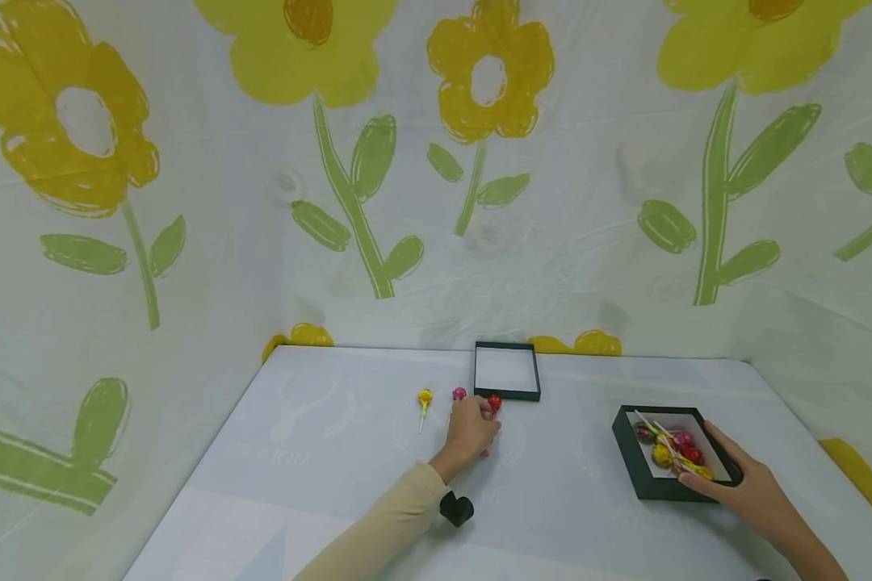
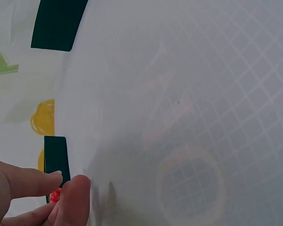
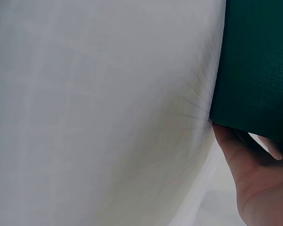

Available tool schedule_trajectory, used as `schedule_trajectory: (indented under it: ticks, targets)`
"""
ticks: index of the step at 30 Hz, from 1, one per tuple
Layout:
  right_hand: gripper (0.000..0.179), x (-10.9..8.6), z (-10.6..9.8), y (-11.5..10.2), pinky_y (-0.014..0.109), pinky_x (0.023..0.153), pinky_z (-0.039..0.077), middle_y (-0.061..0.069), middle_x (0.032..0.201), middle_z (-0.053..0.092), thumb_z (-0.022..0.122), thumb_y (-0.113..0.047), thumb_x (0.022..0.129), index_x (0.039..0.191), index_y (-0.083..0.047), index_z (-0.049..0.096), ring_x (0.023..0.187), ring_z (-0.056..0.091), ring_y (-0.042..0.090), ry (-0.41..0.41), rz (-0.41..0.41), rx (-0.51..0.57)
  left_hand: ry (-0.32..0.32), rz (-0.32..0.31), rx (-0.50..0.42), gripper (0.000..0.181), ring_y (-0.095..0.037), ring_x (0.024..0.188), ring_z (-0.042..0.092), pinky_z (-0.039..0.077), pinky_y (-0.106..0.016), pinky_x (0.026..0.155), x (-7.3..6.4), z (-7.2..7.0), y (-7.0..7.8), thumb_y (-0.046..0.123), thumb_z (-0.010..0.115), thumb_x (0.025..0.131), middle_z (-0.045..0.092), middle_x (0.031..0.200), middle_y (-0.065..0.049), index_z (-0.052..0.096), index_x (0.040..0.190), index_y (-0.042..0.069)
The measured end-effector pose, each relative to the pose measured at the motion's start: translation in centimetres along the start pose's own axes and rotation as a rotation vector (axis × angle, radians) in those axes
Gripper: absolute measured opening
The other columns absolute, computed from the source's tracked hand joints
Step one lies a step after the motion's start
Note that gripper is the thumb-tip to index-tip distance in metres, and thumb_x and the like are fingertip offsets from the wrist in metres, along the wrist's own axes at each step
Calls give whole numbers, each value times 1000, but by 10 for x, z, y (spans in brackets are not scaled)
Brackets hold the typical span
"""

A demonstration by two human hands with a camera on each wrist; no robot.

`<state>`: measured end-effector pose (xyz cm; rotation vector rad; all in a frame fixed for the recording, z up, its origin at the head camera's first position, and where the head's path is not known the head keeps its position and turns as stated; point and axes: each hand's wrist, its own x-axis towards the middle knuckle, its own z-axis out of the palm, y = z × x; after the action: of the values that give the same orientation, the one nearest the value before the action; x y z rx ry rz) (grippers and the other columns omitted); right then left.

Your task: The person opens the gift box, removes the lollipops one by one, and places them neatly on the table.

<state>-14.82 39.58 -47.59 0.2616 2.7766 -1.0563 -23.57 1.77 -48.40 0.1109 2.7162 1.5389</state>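
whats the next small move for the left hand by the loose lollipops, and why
Probably close the fingers on the red lollipop and lift it. The left hand already sits over it on the white table, fingertips nearly pinching. The right hand grips the dark green box of lollipops, and the yellow lollipop and pink lollipop lie further left.

Staged tabletop recording booth rather than a lived-in room: a white table [image 1: 334,484] printed with a faint grid and pale outline shapes, closed in on 3 sides by draped cloth [image 1: 189,242] with big yellow flowers and green stems. No furniture, appliances or windows show. Props are few: 2 dark green boxes [image 1: 507,371], some wrapped lollipops [image 1: 425,398], and a person's arms wearing wrist cameras [image 1: 456,508].
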Motion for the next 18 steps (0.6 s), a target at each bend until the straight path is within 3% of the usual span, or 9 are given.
schedule_trajectory:
  ticks: [5,11,18]
  targets:
    - [103,0,0,-1,76,88,23,41,144,4,62,-51,86,149,-12,-10,124,12,65,0,2,-9,22,42,20,20,-11,42,49,43,-19,39,0,-3,3,3,72,81,52,71,-2,63,97,-6]
    - [104,0,-1,-2,76,88,23,41,144,2,62,-52,86,149,-12,-10,125,10,65,0,7,-10,52,77,70,20,-13,65,48,45,-21,56,1,-8,8,5,74,80,53,73,-1,65,97,-3]
    - [105,1,-1,-3,76,88,23,41,144,1,62,-53,85,148,-12,-11,125,9,65,-14,31,-11,48,90,24,14,-13,68,49,44,-21,56,2,-17,7,2,71,80,55,72,0,68,92,-2]
